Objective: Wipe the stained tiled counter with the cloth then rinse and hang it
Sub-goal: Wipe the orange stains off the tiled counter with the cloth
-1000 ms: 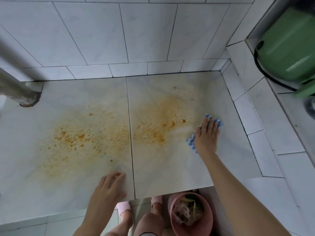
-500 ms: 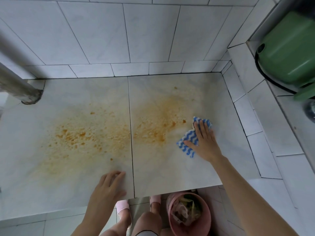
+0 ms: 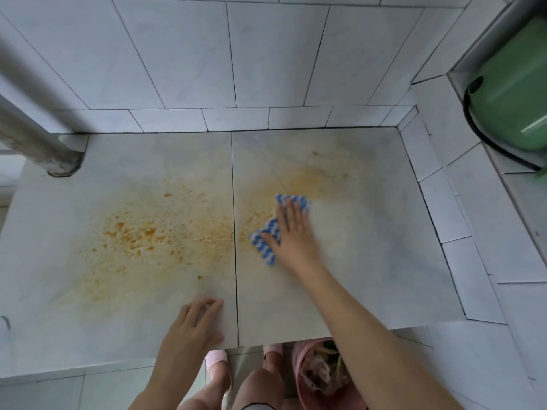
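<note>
Head view of a tiled worktop [image 3: 370, 247] under cleaning. The right hand [image 3: 293, 235] lies flat, fingers straight and together, pressing a blue-and-white zigzag cloth [image 3: 265, 244] onto the right-hand tile, just right of the central grout line; the cloth shows beyond the fingertips and beside the thumb. The left hand [image 3: 192, 327] rests on the left-hand tile near the front edge, fingers loosely bent, holding nothing. An orange stain [image 3: 142, 235] speckles the left tile and reaches across the grout line to the cloth. A grey pipe [image 3: 32, 137] meets the worktop at the rear left corner; a green container [image 3: 515, 93] stands on a ledge at the upper right; a pink bin [image 3: 319, 377] holding scraps sits on the floor below the front edge, beside pink slippers [image 3: 217, 359]
</note>
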A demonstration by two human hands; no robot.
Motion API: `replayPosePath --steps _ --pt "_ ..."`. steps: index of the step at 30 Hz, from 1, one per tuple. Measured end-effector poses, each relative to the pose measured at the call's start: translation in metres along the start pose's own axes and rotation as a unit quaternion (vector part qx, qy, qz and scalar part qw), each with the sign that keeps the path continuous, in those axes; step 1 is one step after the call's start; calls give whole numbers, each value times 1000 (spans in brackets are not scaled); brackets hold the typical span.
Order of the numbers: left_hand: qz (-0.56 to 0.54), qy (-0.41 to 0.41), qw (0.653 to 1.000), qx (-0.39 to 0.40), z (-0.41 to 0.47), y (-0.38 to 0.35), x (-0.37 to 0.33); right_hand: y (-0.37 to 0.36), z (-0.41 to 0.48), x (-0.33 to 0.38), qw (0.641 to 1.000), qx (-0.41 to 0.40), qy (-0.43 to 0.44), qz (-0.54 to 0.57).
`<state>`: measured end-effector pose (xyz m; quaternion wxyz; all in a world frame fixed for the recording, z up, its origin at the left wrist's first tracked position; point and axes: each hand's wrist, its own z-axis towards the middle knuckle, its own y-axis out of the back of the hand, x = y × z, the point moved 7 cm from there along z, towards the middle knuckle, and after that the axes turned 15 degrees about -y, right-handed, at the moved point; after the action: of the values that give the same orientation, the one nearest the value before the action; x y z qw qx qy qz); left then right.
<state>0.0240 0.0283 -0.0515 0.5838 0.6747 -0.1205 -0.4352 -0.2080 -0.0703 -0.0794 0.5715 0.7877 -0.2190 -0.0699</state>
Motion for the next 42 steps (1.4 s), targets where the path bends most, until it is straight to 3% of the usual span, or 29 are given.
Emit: replayPosePath --steps 3,6,14,18,27,31,34,38,42 --pt "1 0 1000 2 0 1 -1 -13 -15 19 998 7 50 -24" --pt "3 2 1000 0 0 0 -1 -14 -16 -8 998 18 48 -31" --pt "5 16 1000 -12 -2 2 0 17 -22 -124 992 -12 -126 -25" --pt "7 0 1000 -15 0 2 1 9 -28 -107 990 36 -138 15" --pt "34 -14 999 -19 -4 -3 1 -36 -78 18 998 54 16 26" --pt "18 -8 1000 -12 -5 -2 0 -38 -84 14 999 39 21 -2" --pt "10 -1 1000 -19 -6 0 0 -21 -76 -32 1000 11 -25 12" --pt "0 12 1000 -13 -5 1 -1 2 -59 -124 985 -20 -170 4" --pt "5 7 1000 -22 -2 4 1 19 -40 -162 968 19 -249 31"
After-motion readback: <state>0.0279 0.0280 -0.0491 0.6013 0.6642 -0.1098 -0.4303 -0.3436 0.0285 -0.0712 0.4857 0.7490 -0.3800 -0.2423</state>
